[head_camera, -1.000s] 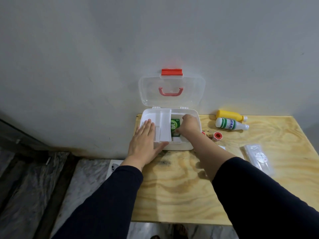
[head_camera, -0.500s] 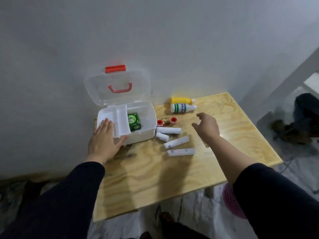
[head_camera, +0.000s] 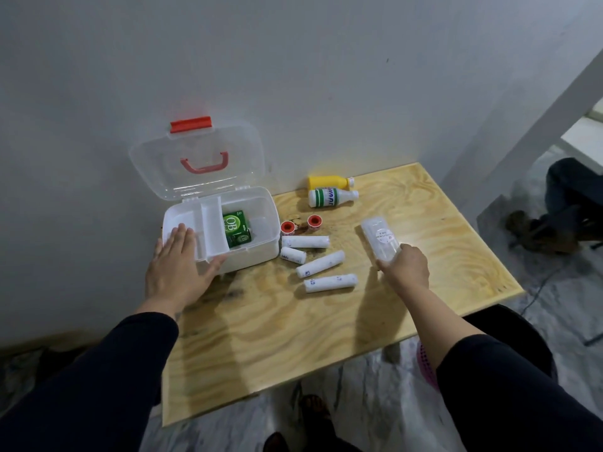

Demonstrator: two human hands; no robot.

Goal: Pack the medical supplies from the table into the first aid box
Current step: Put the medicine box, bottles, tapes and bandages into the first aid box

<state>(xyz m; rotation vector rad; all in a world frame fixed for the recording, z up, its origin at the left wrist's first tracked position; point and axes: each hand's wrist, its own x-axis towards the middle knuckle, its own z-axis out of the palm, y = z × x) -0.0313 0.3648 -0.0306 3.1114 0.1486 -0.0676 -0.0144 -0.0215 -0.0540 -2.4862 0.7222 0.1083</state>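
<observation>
Pale plywood table (head_camera: pixel 424 223), matt with swirling grain. White plastic first aid box (head_camera: pixel 254 252), smooth; clear glossy plastic lid (head_camera: pixel 235 145) at 12 o'clock. Glossy green cardboard carton (head_camera: pixel 235 227) inside. Four white paper-wrapped rolls (head_camera: pixel 321 263), matt. Clear crinkly plastic packet (head_camera: pixel 380 239), shiny, at 3 o'clock.

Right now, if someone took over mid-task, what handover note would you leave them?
Left hand: flat on the box, steadying it; holds nothing.
Right hand: gripping the clear packet's near end.
Done: green carton in the box; lid open.
Left on the table: four bandage rolls, two tape rolls, yellow bottle, white bottle.
Next: probably the packet goes in the box.
</observation>
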